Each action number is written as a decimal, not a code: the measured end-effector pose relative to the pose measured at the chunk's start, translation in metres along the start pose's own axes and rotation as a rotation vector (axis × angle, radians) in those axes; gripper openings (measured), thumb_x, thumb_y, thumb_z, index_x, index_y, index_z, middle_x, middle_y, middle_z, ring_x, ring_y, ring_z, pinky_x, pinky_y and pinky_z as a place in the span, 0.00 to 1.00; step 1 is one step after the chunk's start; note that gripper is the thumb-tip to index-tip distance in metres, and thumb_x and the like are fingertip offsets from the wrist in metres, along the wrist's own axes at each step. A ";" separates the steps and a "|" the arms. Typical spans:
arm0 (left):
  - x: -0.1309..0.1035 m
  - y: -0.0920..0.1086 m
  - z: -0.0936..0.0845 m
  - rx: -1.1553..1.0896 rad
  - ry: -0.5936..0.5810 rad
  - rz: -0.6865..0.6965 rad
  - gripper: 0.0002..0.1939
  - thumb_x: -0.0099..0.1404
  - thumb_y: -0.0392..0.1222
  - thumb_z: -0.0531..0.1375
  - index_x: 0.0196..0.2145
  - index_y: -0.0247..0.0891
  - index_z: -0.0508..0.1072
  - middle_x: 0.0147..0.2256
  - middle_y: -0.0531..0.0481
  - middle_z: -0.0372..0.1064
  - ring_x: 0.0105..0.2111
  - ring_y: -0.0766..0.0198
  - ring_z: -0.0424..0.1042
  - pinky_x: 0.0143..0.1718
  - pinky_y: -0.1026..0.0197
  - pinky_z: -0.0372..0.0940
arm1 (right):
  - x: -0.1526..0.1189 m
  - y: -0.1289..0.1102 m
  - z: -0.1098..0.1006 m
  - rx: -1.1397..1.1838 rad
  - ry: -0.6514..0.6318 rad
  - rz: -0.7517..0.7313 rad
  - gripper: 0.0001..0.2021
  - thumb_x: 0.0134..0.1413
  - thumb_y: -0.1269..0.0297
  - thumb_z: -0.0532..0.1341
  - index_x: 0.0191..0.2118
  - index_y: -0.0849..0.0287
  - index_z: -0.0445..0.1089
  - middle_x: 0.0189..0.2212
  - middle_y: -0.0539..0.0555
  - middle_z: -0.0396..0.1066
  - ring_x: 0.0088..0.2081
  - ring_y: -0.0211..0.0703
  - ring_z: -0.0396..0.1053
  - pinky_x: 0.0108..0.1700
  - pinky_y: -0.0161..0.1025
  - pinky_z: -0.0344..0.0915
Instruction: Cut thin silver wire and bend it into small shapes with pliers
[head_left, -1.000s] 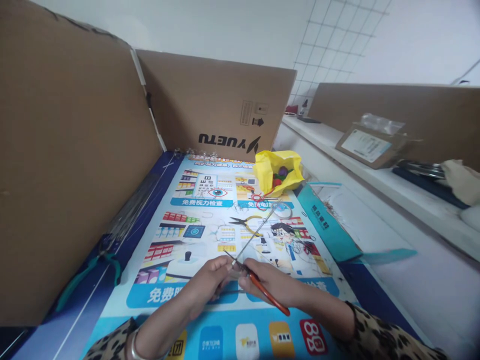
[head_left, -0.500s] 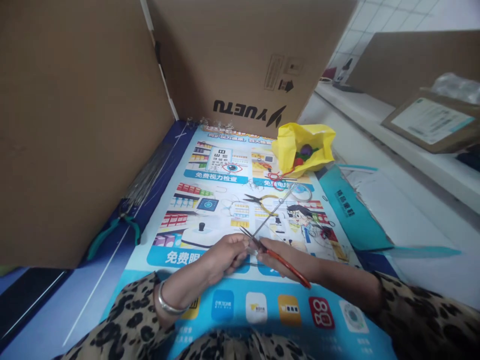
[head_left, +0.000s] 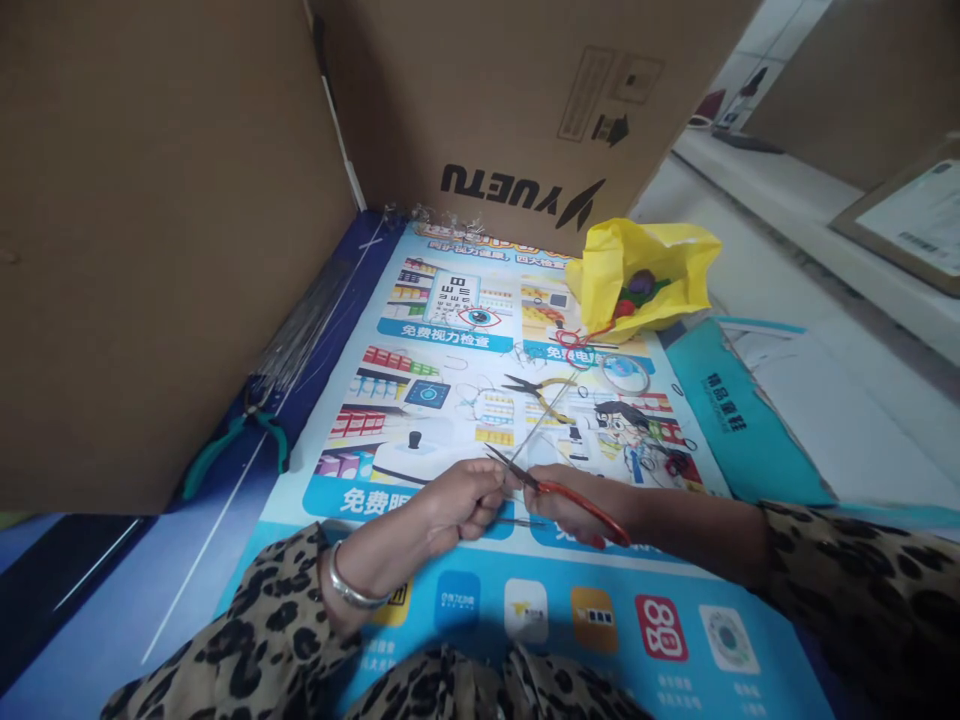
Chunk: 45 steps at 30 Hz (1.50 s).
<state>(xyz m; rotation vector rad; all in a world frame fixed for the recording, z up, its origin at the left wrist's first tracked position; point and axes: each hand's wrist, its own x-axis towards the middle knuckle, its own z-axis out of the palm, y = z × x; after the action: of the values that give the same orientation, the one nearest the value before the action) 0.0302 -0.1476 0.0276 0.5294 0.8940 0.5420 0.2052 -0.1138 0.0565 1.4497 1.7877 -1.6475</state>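
Observation:
My right hand [head_left: 574, 497] is closed on a pair of scissors [head_left: 604, 522] with orange-red handles. The blades point up and to the left, their tips just above my left hand. Held in a pinch, my left hand [head_left: 465, 503] meets the blades at the ends of its fingers. A thin straight wire [head_left: 546, 420] slants from between both hands toward the upper right; my left fingertips seem to hold its near end, partly hidden. Yellow-handled pliers [head_left: 541, 393] lie open just beyond the hands, under the wire. Short thin pieces [head_left: 517, 522] show below my left hand.
A yellow bag [head_left: 600, 270] with coloured balls stands at the back right, near a wire coil [head_left: 625, 375]. Teal-handled pliers [head_left: 244, 435] and a bundle of wires [head_left: 304, 330] lie at left. Cardboard walls [head_left: 180, 250] enclose the left and back. A teal cardboard piece [head_left: 750, 420] lies right.
The view has shifted, so the surroundings sit farther right and slightly higher. Both hands stay together at the wire, and the scissors remain in my right hand.

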 end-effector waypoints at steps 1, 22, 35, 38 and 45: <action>0.000 0.001 0.000 -0.001 0.008 -0.010 0.10 0.53 0.42 0.58 0.33 0.35 0.66 0.17 0.62 0.44 0.13 0.78 0.39 0.14 0.69 0.32 | 0.002 0.000 0.000 0.013 -0.007 0.022 0.09 0.50 0.59 0.53 0.27 0.59 0.57 0.14 0.44 0.54 0.12 0.29 0.52 0.12 0.28 0.49; 0.007 -0.003 -0.006 -0.057 0.040 -0.072 0.09 0.55 0.42 0.56 0.33 0.36 0.66 0.17 0.62 0.46 0.13 0.78 0.39 0.14 0.70 0.32 | 0.008 0.002 -0.002 0.076 -0.020 -0.020 0.06 0.46 0.65 0.53 0.31 0.61 0.62 0.11 0.41 0.52 0.13 0.28 0.51 0.15 0.28 0.45; 0.005 -0.008 -0.012 -0.017 -0.012 0.003 0.09 0.53 0.40 0.54 0.32 0.35 0.67 0.17 0.61 0.45 0.13 0.77 0.42 0.14 0.70 0.34 | 0.002 -0.008 -0.001 0.017 -0.015 0.016 0.06 0.48 0.65 0.53 0.30 0.62 0.63 0.09 0.41 0.53 0.10 0.28 0.49 0.14 0.29 0.44; 0.006 -0.009 -0.012 -0.014 -0.027 0.011 0.09 0.53 0.40 0.54 0.32 0.35 0.67 0.17 0.61 0.45 0.13 0.77 0.42 0.13 0.70 0.35 | 0.003 -0.008 -0.004 0.031 -0.060 0.036 0.09 0.49 0.61 0.53 0.24 0.60 0.60 0.09 0.42 0.54 0.10 0.29 0.51 0.13 0.29 0.47; 0.006 -0.007 -0.010 -0.009 -0.018 -0.003 0.08 0.54 0.39 0.53 0.31 0.35 0.67 0.15 0.61 0.44 0.12 0.77 0.40 0.13 0.70 0.35 | 0.007 -0.004 -0.009 -0.025 -0.150 -0.019 0.17 0.51 0.56 0.51 0.18 0.60 0.56 0.08 0.45 0.55 0.10 0.30 0.53 0.13 0.30 0.49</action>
<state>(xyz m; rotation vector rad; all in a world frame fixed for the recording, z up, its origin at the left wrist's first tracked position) 0.0264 -0.1472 0.0148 0.5234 0.8745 0.5373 0.2021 -0.1024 0.0561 1.2660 1.7378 -1.6895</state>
